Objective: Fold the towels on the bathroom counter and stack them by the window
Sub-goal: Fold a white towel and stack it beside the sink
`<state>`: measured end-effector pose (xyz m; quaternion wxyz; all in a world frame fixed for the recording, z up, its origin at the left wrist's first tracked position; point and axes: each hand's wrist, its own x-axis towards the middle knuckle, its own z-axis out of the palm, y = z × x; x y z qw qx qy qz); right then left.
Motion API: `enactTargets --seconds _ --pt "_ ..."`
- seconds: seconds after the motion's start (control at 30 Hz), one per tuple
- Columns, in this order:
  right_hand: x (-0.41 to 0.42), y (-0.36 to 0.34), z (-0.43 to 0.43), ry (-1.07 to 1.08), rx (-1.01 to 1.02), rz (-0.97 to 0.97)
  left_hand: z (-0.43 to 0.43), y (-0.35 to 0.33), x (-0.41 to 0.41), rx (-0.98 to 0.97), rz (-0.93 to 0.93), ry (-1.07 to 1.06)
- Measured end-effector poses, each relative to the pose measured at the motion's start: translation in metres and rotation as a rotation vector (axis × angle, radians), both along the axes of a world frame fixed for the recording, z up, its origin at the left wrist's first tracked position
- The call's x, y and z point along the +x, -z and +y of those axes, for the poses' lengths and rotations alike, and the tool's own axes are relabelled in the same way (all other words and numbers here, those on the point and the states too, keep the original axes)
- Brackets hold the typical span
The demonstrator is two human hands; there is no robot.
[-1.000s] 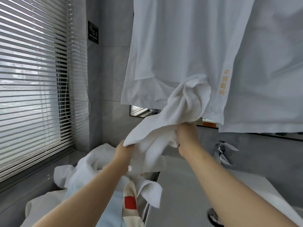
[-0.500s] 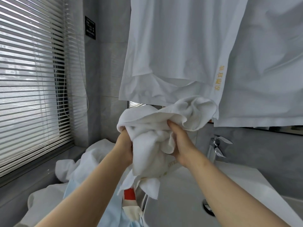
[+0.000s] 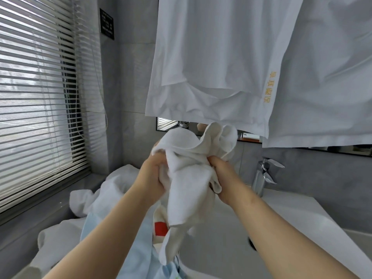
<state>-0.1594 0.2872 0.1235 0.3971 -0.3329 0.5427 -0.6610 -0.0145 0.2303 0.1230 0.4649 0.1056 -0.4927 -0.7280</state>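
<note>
Left hand (image 3: 155, 174): clamped on the towel's (image 3: 189, 178) left side.
Right hand (image 3: 223, 178): gripping its right side.
Towel: bunched between both hands.

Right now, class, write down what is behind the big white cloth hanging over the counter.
Only a narrow mirror strip shows below the hanging cloth, reflecting window blinds; everything higher behind it is covered.

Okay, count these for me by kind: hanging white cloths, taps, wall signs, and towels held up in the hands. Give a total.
Hanging white cloths: 2
Taps: 1
Wall signs: 1
Held towel: 1, gripped by left hand and right hand
Total: 5
</note>
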Motion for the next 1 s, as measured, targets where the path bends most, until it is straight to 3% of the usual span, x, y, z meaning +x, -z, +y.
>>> enactTargets --seconds 0.13,0.27,0.47,0.83,1.0 --pt "-0.008 -0.003 0.006 0.149 -0.010 0.058 -0.012 0.011 0.007 -0.051 -0.006 0.213" --pt "-0.023 -0.013 0.020 0.289 -0.072 0.110 -0.001 0.004 -0.014 -0.056 -0.081 0.229" --pt "-0.071 -0.005 0.076 0.479 -0.096 0.062 0.031 0.007 -0.089 0.186 -0.210 0.214" --pt "-0.189 0.019 0.241 0.707 -0.027 0.075 0.182 0.052 -0.237 0.260 -0.356 0.344" --pt "-0.247 0.036 0.323 0.723 0.013 0.073 0.260 0.074 -0.299 0.188 -0.438 0.378"
